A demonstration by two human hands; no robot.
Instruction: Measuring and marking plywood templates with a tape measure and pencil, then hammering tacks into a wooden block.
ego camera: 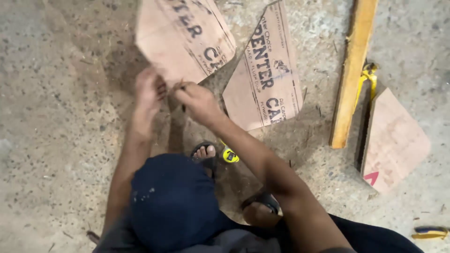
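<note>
Both hands met at the bottom corner of a cut plywood piece (pixel 183 35) lifted off the concrete floor (pixel 56 117). The left hand (pixel 149 89) was curled around that corner. The right hand (pixel 197 99) was closed too, pinching something small and dark beside it; I could not tell what. Another plywood piece (pixel 265 79) lay flat just beside them. A yellow tape measure (pixel 229 154) sat by the sandaled foot (pixel 205 153).

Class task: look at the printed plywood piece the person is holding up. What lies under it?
Under the raised plywood piece only shadowed concrete floor shows. Both hands grip its lower corner; whatever lies directly beneath is covered.
</note>
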